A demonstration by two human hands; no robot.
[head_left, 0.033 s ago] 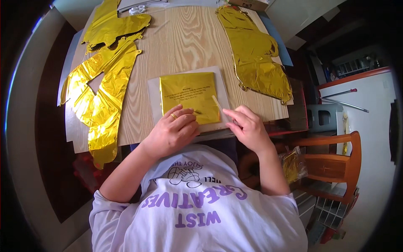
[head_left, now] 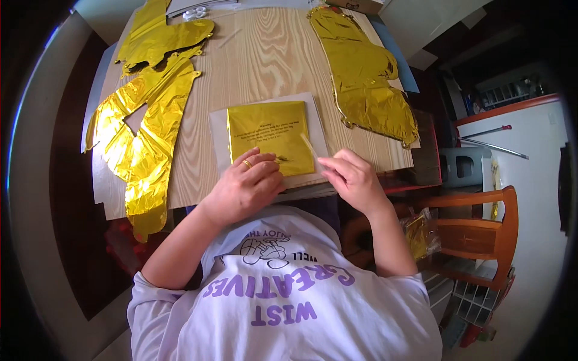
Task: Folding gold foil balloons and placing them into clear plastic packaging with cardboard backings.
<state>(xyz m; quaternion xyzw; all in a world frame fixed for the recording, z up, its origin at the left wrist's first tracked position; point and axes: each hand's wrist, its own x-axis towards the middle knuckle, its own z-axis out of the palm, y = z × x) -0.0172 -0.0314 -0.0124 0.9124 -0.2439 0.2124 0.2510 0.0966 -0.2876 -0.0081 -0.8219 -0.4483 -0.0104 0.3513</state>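
A flat, folded gold foil balloon (head_left: 265, 122) lies in a clear plastic bag (head_left: 220, 141) near the table's front edge, with dark print across it. The fingers of my left hand (head_left: 248, 183), with a ring on one, curl over the bag's near left edge; their tips are partly hidden. At its near right corner my right hand (head_left: 355, 180) pinches a thin, clear, straw-like strip (head_left: 308, 146) between thumb and forefinger. This strip slants up and left over the bag's right side.
Flat gold foil balloons (head_left: 159, 105) spread along the table's left side, one hanging over the front edge. Another gold foil balloon (head_left: 361, 66) lies at the right. White ribbon rolls (head_left: 195, 13) sit at the far left. A wooden chair (head_left: 475, 234) stands right, beside a bagged gold packet (head_left: 418, 233).
My right thumb and forefinger have come slightly closer together around the strip. My left hand and the bag stay almost where they were.
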